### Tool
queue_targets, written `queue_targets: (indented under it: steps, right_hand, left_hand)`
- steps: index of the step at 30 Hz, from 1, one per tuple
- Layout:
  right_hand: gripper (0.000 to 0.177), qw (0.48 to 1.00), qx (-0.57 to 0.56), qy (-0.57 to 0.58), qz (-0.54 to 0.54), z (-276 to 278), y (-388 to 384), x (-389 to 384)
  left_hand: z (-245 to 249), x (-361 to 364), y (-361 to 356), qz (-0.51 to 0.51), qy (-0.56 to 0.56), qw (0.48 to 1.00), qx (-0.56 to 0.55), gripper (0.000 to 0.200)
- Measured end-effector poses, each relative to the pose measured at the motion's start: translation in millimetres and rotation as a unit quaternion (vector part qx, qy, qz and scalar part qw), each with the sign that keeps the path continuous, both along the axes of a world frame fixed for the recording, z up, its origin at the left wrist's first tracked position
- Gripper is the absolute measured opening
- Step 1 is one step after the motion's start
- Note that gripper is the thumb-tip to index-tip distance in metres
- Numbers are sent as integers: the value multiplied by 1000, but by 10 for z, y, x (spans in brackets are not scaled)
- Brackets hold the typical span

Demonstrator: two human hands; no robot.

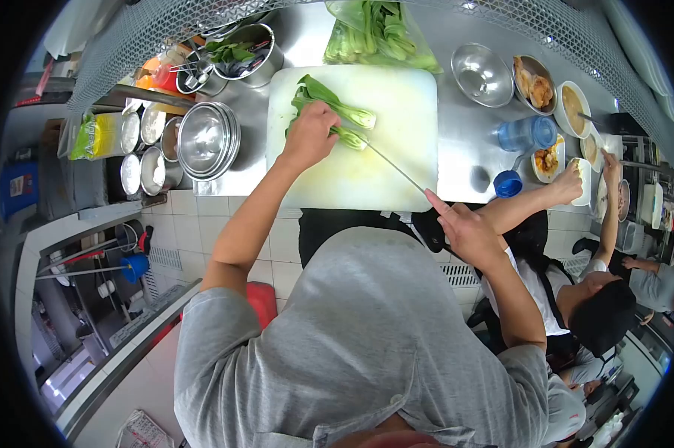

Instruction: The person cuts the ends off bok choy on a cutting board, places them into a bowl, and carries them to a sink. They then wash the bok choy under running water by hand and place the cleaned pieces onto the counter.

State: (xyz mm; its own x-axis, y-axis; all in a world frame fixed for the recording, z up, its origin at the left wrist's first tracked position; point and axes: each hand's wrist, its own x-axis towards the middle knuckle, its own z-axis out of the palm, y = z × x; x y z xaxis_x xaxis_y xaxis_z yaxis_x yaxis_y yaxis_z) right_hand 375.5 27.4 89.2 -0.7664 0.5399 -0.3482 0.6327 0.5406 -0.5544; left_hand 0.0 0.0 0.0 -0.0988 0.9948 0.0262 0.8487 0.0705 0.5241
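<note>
Two pieces of bok choy lie on the white cutting board (397, 97), in its left half and towards its far edge: an upper piece (362, 117) and, just nearer the person, a lower piece (351, 139), both with pale bases turned to the right. The left hand (312, 134) bends its fingers down over the leafy end of the lower piece, seemingly pinning it to the board. The right hand (464, 233), beside the board's near right corner, has its fingers wrapped round the knife (395, 167), with the index finger stretched along towards the blade. That blade slants over the board, its tip right at the lower piece's base.

The step in hand looks like trimming or splitting at the base. The next move, I judge, calls for a firm left hold — fingertips well back from the edge — and a controlled stroke of the tip.

The left fingertips are hidden under the hand, and the handle is covered by the right palm. Whether the tip touches the stalk or passes just above it, I cannot tell. The bag of greens (382, 37) at the board's far edge is cut off by the frame.
</note>
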Motion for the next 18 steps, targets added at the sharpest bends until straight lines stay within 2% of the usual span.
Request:
queue_targets:
  steps: [3,18]
  right_hand:
    - [63,999,37,14,17,-127,68,-75]
    - [67,989,125,-30,76,-70,169,-126]
  left_hand:
    - [-72,-112,146,-20,31,999,36,17]
    - [-52,-39,167,-28,31,999,-7,14]
